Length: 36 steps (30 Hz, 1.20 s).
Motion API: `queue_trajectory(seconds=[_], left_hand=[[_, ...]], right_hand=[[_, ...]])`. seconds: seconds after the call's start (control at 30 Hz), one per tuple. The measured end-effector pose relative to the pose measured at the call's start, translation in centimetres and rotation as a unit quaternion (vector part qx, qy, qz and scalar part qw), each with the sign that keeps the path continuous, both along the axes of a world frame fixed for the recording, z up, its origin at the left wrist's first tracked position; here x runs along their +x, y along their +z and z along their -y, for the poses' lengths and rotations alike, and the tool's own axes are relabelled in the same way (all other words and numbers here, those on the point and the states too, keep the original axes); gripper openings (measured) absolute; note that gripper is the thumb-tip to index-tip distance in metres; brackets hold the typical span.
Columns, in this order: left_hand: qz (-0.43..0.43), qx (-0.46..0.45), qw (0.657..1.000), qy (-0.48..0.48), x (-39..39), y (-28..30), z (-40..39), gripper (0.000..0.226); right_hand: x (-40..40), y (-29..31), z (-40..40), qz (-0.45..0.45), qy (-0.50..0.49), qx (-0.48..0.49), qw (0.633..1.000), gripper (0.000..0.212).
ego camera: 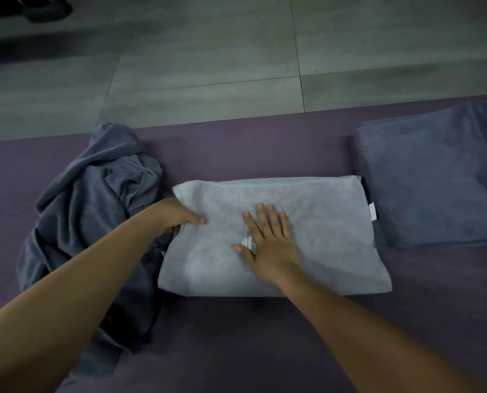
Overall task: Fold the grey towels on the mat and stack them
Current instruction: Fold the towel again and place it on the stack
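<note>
A light grey towel (pixel 316 222), folded into a thick rectangle, lies in the middle of the purple mat (pixel 250 146). My right hand (pixel 267 239) rests flat on its top, fingers straight and spread. My left hand (pixel 177 215) grips the towel's left edge, thumb on top and fingers tucked under the fold. A crumpled dark grey towel (pixel 94 211) lies in a heap to the left, partly under my left forearm. A folded dark grey towel (pixel 435 177) with a white tag lies at the right, just touching the light one's far right corner.
Grey floor tiles (pixel 208 66) stretch beyond the mat's far edge. A dark object (pixel 43 8) sits on the floor at the top left. Bare mat shows in front of the towels, near me.
</note>
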State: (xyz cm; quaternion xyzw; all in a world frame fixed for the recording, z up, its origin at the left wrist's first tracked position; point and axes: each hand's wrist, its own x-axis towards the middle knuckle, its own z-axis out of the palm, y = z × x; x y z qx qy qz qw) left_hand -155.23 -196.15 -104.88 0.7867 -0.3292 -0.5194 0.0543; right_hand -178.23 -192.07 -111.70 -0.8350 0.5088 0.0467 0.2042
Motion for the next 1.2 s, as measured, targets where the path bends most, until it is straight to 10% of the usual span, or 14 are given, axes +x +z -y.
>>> queue_trajectory(seconds=[0.1,0.23,0.5,0.77,0.9,1.07,1.2], left_hand=[[0.117,-0.001,0.986,-0.121,-0.7,1.5,-0.1,0.036],[0.048,-0.026,0.989,-0.140,-3.1,6.6,0.6,0.021],[-0.130,-0.075,0.986,-0.070,-15.6,7.8,0.9,0.040],[-0.219,-0.092,0.971,-0.014,-25.9,3.2,0.0,0.043],[-0.208,-0.119,0.970,-0.030,-26.7,2.1,-0.7,0.053],[0.087,-0.388,0.911,-0.111,-22.2,-0.2,-4.5,0.045],[0.220,-0.316,0.895,-0.224,-19.6,-4.0,-6.9,0.067]], right_hand=[[-1.2,1.3,0.3,0.077,-0.002,0.053,0.996,0.075],[-3.9,4.3,-0.1,0.287,-0.156,0.100,0.940,0.044],[-10.6,9.2,0.4,0.488,-0.418,0.324,0.694,0.051],[-14.2,7.4,0.6,0.484,-0.431,0.297,0.701,0.091],[-14.8,7.5,0.3,0.407,-0.428,0.264,0.762,0.046],[-14.2,5.6,-0.3,0.199,-0.375,0.126,0.897,0.051],[-13.1,5.6,-0.2,0.139,-0.355,-0.020,0.924,0.040]])
